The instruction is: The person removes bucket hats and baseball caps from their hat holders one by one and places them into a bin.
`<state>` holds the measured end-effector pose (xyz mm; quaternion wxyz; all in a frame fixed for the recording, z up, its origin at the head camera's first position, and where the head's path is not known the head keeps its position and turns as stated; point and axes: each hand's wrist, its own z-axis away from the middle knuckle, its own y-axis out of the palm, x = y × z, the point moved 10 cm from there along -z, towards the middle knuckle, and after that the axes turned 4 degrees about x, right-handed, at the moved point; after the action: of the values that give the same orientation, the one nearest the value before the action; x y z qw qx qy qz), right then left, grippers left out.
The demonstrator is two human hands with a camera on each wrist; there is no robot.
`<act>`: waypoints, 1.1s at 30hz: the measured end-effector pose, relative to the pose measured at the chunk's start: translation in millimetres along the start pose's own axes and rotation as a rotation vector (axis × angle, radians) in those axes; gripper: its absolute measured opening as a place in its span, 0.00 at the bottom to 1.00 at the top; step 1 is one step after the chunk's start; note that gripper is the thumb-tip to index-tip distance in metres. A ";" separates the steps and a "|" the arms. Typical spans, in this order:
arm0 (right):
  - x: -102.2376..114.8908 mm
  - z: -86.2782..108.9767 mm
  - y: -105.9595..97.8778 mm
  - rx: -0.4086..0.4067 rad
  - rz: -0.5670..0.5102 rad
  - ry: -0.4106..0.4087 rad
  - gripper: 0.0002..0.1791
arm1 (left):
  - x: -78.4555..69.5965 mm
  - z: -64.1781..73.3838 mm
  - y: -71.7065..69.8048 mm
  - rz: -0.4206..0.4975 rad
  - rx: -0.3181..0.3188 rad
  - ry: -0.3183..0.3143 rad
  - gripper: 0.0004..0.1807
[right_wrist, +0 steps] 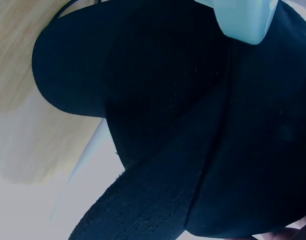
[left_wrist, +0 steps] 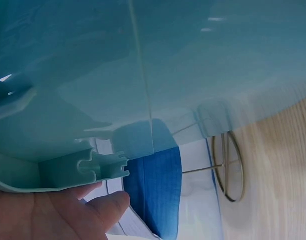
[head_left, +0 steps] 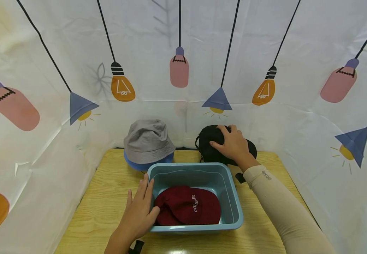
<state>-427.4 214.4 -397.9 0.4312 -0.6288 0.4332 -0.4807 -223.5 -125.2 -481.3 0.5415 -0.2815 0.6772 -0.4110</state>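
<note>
My right hand (head_left: 232, 144) grips the crown of a black cap (head_left: 210, 143) at the back right, with fingers spread over the top and the thumb at the left. In the right wrist view, the black cap (right_wrist: 163, 75) fills most of the picture, its rounded brim to the left; fingertips (right_wrist: 288, 234) show at the lower right. My left hand (head_left: 140, 208) rests with straight fingers along the left rim of a blue-green plastic basin (head_left: 199, 228). Inside the basin lies a dark red cap (head_left: 186, 206) with white lettering. The left wrist view shows the basin's outer wall (left_wrist: 193, 60) close up.
A grey bucket hat (head_left: 149, 141) sits over a blue hat (head_left: 148, 165) at the back left. In the left wrist view, a wire stand (left_wrist: 233, 170) shows beside the blue hat. The wooden table (head_left: 91, 215) meets a white printed sheet (head_left: 145, 113) behind.
</note>
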 end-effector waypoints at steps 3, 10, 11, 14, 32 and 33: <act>0.5 0.1 -1.6 -0.008 0.018 -0.006 0.48 | -0.2 0.5 -0.7 -0.001 -0.007 0.001 0.45; 2.0 0.7 -5.6 -0.025 0.050 -0.015 0.46 | 2.5 -0.9 1.7 0.002 0.005 -0.015 0.45; 2.3 0.5 -6.2 -0.027 0.052 -0.016 0.46 | 2.5 -1.0 1.6 -0.001 0.005 -0.015 0.45; 2.7 -0.1 -8.0 -0.035 0.060 -0.022 0.47 | 2.3 -1.4 1.0 -0.008 0.002 -0.014 0.45; 7.4 0.5 -18.8 -0.139 0.166 -0.081 0.43 | 2.1 -1.3 1.6 -0.006 0.005 -0.016 0.45; 8.5 0.7 -19.9 -0.154 0.179 -0.093 0.43 | 2.1 -1.4 1.7 -0.007 0.006 -0.016 0.45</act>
<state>-422.7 211.4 -377.0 0.4422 -0.6406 0.5029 -0.3759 -225.2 -125.7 -483.7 0.5463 -0.2855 0.6708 -0.4125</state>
